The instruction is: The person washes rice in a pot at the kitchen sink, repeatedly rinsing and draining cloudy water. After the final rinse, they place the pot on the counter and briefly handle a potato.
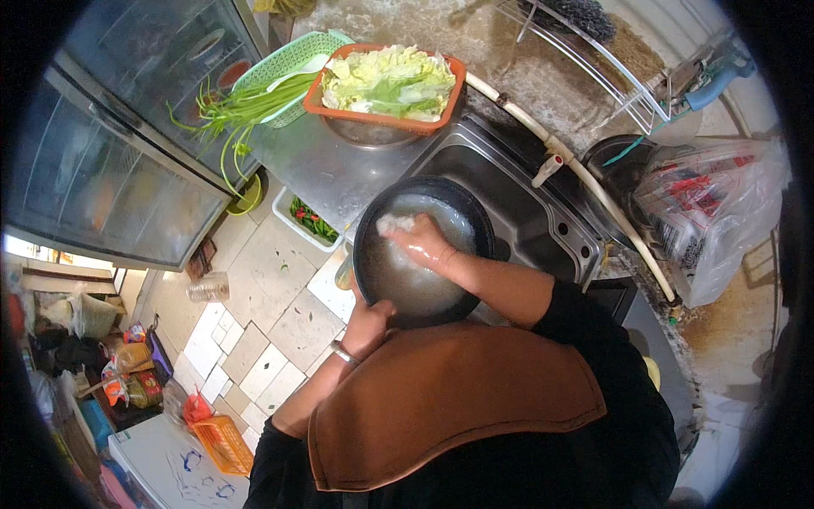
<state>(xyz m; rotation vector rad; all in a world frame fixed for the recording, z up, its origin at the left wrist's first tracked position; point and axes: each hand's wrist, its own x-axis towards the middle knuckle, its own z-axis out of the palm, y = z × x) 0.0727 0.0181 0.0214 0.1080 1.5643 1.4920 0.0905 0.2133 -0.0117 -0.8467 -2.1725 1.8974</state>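
Observation:
A dark, round cooking pot (pixel 484 235) is tilted against the front of my apron, at the edge of the sink. Cloudy water (pixel 439 296) fills its lower part. Inside it, my right hand (pixel 425 247) is wet and cups a clump of white grains (pixel 394 224) that looks like rice. With my left hand (pixel 371 323) I grip the pot's near left rim, the thumb on the inner side. A metal bangle circles that wrist.
The steel sink (pixel 518 191) lies beyond the pot, with a tap (pixel 548 170) on a white pipe. An orange basket (pixel 381 119) holds cabbage leaves; a green basket (pixel 286 119) holds scallions. Below the counter is a white tub (pixel 296 232) of peppers. A glass-door fridge (pixel 121 172) stands left.

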